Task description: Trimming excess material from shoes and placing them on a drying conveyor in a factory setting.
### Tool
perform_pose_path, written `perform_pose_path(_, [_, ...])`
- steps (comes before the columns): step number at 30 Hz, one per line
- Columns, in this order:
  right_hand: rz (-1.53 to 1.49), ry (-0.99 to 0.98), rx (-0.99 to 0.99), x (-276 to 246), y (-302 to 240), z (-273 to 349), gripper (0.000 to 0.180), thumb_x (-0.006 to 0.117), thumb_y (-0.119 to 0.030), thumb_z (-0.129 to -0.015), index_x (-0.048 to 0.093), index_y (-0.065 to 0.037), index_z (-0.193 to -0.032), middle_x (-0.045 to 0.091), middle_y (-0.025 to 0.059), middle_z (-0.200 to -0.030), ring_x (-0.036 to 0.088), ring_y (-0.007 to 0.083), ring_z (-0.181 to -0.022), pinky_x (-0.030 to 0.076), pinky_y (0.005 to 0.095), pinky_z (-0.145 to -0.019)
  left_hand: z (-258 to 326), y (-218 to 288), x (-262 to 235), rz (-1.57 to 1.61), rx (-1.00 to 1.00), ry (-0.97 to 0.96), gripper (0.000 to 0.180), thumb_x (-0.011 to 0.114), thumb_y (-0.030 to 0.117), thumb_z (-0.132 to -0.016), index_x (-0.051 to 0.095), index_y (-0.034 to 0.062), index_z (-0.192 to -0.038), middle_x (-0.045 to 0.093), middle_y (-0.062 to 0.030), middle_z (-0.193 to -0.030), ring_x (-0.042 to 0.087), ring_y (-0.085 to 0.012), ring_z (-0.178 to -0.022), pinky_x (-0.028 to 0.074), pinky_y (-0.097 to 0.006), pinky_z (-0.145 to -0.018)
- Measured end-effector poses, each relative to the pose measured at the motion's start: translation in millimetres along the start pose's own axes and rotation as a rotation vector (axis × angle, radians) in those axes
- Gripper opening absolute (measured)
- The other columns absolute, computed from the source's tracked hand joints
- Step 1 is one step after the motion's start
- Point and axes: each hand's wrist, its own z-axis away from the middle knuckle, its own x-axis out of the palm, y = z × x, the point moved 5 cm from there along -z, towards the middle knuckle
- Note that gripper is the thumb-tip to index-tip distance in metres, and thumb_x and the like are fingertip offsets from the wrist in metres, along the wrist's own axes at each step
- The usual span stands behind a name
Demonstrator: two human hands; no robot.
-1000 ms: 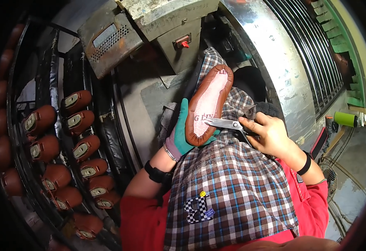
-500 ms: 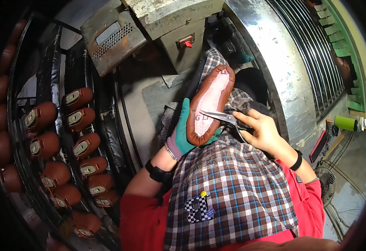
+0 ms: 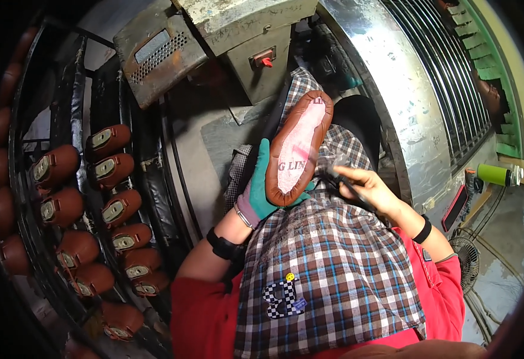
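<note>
Brown leather shoe upper (image 3: 298,149) with pale pink insole facing up, toe pointing away, held above a checked apron (image 3: 328,269) spread over the lap; left hand (image 3: 259,191) in a teal glove, fingers wrapped round the heel end from below and the left, grasping the shoe upper firmly; black wristband (image 3: 221,245) on the left forearm; right hand (image 3: 366,188) bare, just right of the shoe upper's heel, fingers pinched on a slim dark tool (image 3: 334,173), blurred, its tip near or at the shoe's edge, contact not clear; black band (image 3: 422,230) on the right wrist; red sleeves (image 3: 202,311) below both forearms; small chequered patch (image 3: 283,297) sewn low on the apron; curved dark rack (image 3: 88,197) to the left, carrying rows of brown shoe lasts (image 3: 70,206) with metal plates on top; grey metal machine housing (image 3: 244,30) ahead, with a red switch (image 3: 266,60) on its front and a perforated rusty panel (image 3: 157,57) beside it; shiny curved metal casing (image 3: 393,84) to the right with a slatted grille above; green cylinder (image 3: 495,175) at far right; small fan (image 3: 468,263) on the floor at lower right
</note>
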Motion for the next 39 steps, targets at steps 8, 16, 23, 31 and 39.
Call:
perform_pose_path(8, [1.407,0.090,-0.587,28.6,-71.9,19.8,0.056,0.074,-0.014,-0.072,0.063,-0.019,-0.127,0.048,0.0063,-0.076,0.058,0.0239,-0.063,0.050,0.0348,-0.055,3.3,-7.1,14.4,-0.125,-0.022,-0.046,0.079,0.044,0.069,-0.090,0.041,0.0109,-0.143,0.055,-0.0094,-0.134,0.060,-0.0235,-0.114,0.053,-0.045,-0.096])
perform_pose_path(16, [1.629,0.080,-0.612,33.5,-95.9,35.2,0.057,0.075,-0.015,-0.071,0.063,-0.021,-0.127,0.047,0.0036,-0.075,0.057,0.0202,-0.062,0.049,0.0332,-0.051,-4.2,-2.9,4.4,-0.126,0.063,-0.030,0.079,0.036,0.067,-0.095,0.036,0.0068,-0.146,0.050,-0.0125,-0.139,0.054,-0.0246,-0.122,0.048,-0.043,-0.103])
perform_pose_path(23, [1.767,0.010,-0.543,49.1,-115.0,42.0,0.052,0.063,-0.014,-0.079,0.060,-0.017,-0.130,0.048,0.0046,-0.079,0.058,0.0196,-0.062,0.049,0.0323,-0.049,-4.0,-6.2,-0.1,-0.072,-0.007,0.075,0.086,0.042,0.076,-0.086,0.040,0.0119,-0.143,0.056,-0.0088,-0.129,0.059,-0.0238,-0.112,0.057,-0.042,-0.087])
perform_pose_path(31, [1.176,0.032,-0.523,16.4,-48.3,6.3,0.057,0.072,-0.012,-0.077,0.060,-0.014,-0.132,0.052,0.0079,-0.075,0.058,0.0226,-0.062,0.051,0.0337,-0.058,-1.2,-0.8,18.0,-0.236,0.149,0.080,0.088,0.041,0.077,-0.086,0.040,0.0095,-0.142,0.055,-0.0093,-0.131,0.057,-0.0255,-0.117,0.054,-0.048,-0.092])
perform_pose_path(39, [-0.238,0.249,-0.352,-38.1,18.8,-20.9,0.053,0.063,-0.031,-0.095,0.047,-0.012,-0.142,0.057,-0.0047,-0.087,0.045,0.0042,-0.060,0.038,0.0210,-0.051,4.1,-8.4,10.7,-0.505,0.094,0.105,0.082,0.036,0.067,-0.094,0.036,0.0030,-0.146,0.052,-0.0089,-0.138,0.052,-0.0173,-0.124,0.040,-0.031,-0.109])
